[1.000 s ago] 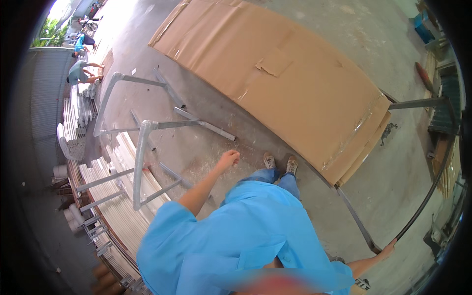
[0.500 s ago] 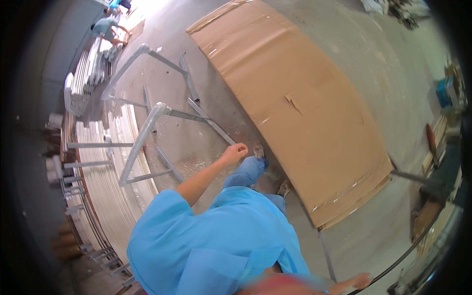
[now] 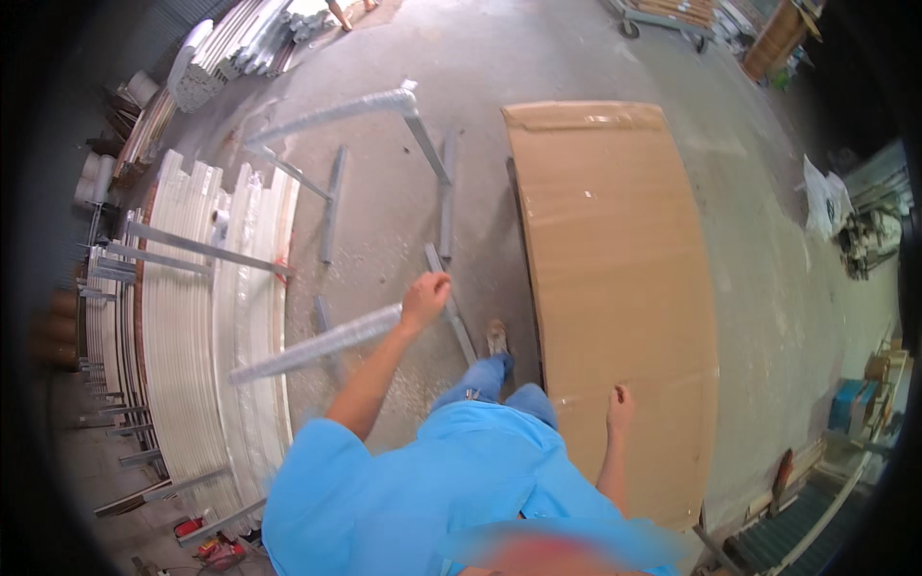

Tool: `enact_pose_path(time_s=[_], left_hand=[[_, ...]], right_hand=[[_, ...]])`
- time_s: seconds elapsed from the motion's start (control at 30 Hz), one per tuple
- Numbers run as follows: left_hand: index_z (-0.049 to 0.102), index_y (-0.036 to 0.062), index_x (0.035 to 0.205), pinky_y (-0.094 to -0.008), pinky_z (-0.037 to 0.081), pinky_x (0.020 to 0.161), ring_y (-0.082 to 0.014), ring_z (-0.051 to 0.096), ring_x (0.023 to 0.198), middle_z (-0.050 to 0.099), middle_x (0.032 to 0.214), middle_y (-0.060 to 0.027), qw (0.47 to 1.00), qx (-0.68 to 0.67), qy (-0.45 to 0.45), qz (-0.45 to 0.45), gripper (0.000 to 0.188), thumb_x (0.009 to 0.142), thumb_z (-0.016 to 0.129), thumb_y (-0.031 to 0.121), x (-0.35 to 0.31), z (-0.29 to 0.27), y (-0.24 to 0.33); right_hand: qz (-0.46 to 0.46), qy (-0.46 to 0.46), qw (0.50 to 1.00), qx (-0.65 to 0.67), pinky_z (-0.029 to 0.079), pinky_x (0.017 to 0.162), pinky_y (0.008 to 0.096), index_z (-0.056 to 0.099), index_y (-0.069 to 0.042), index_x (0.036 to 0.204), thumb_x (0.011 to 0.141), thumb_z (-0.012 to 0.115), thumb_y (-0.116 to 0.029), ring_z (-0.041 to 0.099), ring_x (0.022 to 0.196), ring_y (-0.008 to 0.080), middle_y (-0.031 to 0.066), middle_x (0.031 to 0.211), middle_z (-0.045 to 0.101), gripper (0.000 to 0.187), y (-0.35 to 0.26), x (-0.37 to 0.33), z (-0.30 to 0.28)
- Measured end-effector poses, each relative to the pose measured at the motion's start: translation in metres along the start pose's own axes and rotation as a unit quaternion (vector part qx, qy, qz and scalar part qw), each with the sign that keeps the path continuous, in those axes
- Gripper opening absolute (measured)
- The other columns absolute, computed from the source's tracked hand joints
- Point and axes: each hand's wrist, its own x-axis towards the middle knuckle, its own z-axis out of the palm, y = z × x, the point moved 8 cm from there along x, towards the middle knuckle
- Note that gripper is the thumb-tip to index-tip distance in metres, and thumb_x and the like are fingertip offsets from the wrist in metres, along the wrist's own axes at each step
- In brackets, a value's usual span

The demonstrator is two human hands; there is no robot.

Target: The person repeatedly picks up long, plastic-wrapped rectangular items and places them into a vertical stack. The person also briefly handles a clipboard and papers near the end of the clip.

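Since a moment ago the view has swung so the cardboard sheet (image 3: 615, 298), which lay slanted across the top, now runs straight up the right half, and the left hand (image 3: 424, 300) has come up onto the metal frame. That hand sits near the middle, fingers curled around the end of a wrapped bar (image 3: 317, 344) that slants away toward 8 o'clock; the bar belongs to a grey trestle frame (image 3: 403, 125) whose other legs stand toward 11 and 12 o'clock over the concrete floor (image 3: 538, 58). Loose grey bars (image 3: 331, 202) lie flat on the floor under the frame. The right hand (image 3: 619, 408) hangs at about 4 o'clock, over the lower part of the cardboard, holding nothing, fingers loosely bent; whether it touches the sheet I cannot tell. One shoe (image 3: 497, 338) shows just beside the sheet's left edge, below the left hand. Toward 9 o'clock lies a long stack of white profiles (image 3: 206, 317), with more grey bars resting across it. Another bundle of white profiles (image 3: 235, 43) lies at 11 o'clock. A white bag (image 3: 826, 197) sits at 3 o'clock, well apart from the sheet.
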Motion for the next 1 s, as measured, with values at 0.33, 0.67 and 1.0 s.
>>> enact_pose_path(time_s=[0.33, 0.67, 1.0], left_hand=[[0.069, 0.0049, 0.106, -0.0359, 0.053, 0.078, -0.0265, 0.068, 0.087, 0.07, 0.098, -0.014, 0.992, -0.098, -0.034, -0.071, 0.024, 0.089, 0.062, 0.021, 0.196, -0.036, -0.022], [0.066, 0.0018, 0.114, -0.0362, 0.053, 0.085, -0.0291, 0.068, 0.095, 0.068, 0.105, -0.0167, 0.965, -0.155, -0.205, 0.052, 0.034, 0.09, 0.064, 0.025, 0.577, 0.001, 0.006], [0.068, -0.0016, 0.105, -0.033, 0.053, 0.079, -0.0214, 0.068, 0.089, 0.072, 0.095, -0.0132, 0.948, -0.106, -0.173, -0.246, 0.036, 0.085, 0.069, 0.029, 0.848, -0.026, -0.205]], right_hand=[[0.008, -0.071, 0.997, 0.023, 0.05, 0.064, 0.0317, 0.066, 0.002, 0.107, 0.088, 0.061, -0.018, 0.064, 0.076, 0.0205, 0.0137, 0.087, 0.068, 0.028, -0.175, 0.222, 0.155], [0.207, -0.075, 0.963, 0.155, 0.047, 0.055, 0.0293, 0.062, -0.001, 0.109, 0.089, 0.062, -0.019, 0.06, 0.069, 0.0164, 0.01, 0.085, 0.063, 0.028, -0.397, 0.454, 0.277], [0.071, -0.036, 0.93, 0.358, 0.051, 0.061, 0.0262, 0.061, -0.005, 0.109, 0.092, 0.062, -0.02, 0.062, 0.075, 0.0109, 0.0022, 0.088, 0.064, 0.022, -0.749, 0.729, 0.285]])
